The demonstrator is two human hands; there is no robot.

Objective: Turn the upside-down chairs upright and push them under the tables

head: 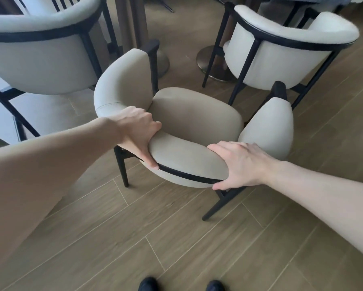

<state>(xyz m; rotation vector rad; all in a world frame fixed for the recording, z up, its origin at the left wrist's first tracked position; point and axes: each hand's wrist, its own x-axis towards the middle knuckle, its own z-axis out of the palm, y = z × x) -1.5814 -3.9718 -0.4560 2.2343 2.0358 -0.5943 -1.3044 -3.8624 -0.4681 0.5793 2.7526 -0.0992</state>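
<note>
A beige padded chair (195, 116) with a curved backrest and black legs stands upright on the wooden floor in the middle of the head view, its seat facing away from me. My left hand (139, 133) grips the left part of the backrest, fingers over the top and thumb on the black trim. My right hand (239, 164) grips the right part of the backrest, thumb below the black band. Both arms reach forward from the lower corners.
Another pale chair (40, 55) stands upright at the far left and a third (285, 47) at the far right, both near round metal table bases (208, 59). Table legs rise at the top. My shoes (148, 284) show at the bottom edge on the plank floor.
</note>
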